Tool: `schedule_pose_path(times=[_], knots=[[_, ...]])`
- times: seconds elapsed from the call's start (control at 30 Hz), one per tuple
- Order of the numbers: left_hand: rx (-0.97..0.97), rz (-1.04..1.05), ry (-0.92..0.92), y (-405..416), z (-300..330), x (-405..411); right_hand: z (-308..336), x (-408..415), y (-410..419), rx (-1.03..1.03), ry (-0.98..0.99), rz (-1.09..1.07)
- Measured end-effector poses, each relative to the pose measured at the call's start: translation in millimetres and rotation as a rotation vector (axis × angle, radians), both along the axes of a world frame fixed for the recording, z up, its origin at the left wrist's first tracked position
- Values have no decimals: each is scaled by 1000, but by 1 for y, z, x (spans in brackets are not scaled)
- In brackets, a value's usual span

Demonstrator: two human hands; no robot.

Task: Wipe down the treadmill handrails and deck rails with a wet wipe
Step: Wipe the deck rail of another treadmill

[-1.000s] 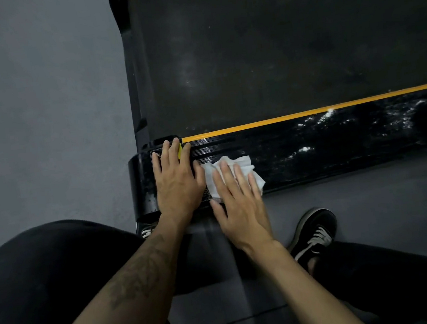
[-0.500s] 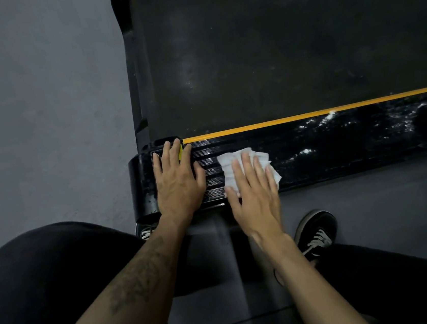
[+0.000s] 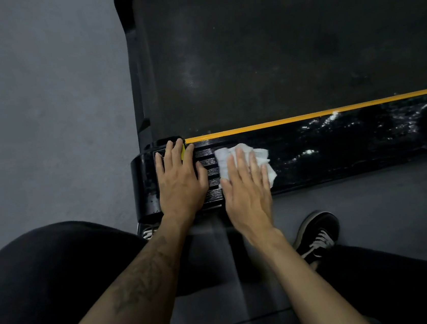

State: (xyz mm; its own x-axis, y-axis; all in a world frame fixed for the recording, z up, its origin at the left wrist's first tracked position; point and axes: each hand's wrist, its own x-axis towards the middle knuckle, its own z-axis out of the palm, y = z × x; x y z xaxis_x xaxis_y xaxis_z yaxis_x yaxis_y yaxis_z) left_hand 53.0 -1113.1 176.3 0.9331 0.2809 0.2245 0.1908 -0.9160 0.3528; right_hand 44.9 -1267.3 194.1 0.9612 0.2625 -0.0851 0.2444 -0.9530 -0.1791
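A black ribbed deck rail (image 3: pixel 338 147) runs across the near side of the treadmill, edged by a yellow stripe (image 3: pixel 308 117). Its right stretch glistens wet. A crumpled white wet wipe (image 3: pixel 261 156) lies on the rail near its left end. My right hand (image 3: pixel 247 187) presses flat on the wipe with straight fingers. My left hand (image 3: pixel 180 181) rests flat on the rail's rounded end cap, just left of the wipe, fingers spread and reaching the yellow stripe.
The dark treadmill belt (image 3: pixel 287 47) fills the area beyond the rail. Grey floor (image 3: pixel 40 101) lies to the left and in front. My knees in black trousers and a black sneaker (image 3: pixel 318 235) are close below the rail.
My right hand slid the wipe to the right along the rail, away from the left hand, then eased back slightly left. The left hand has stayed in place.
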Motion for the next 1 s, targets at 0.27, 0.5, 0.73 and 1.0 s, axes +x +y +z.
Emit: schedule_pose_path(times=[0.27,0.5,0.73,1.0], knots=[[-4,11,-2,-1,3,0,2,12,-16,9,1,-39],[-8,-1,14,-1,5,-1,5,14,-8,-43,35,202],[-3,0,29,-1,5,0,6,16,9,-21,48,-23],[-14,1,43,-1,9,-1,7,28,-4,-41,50,-19]])
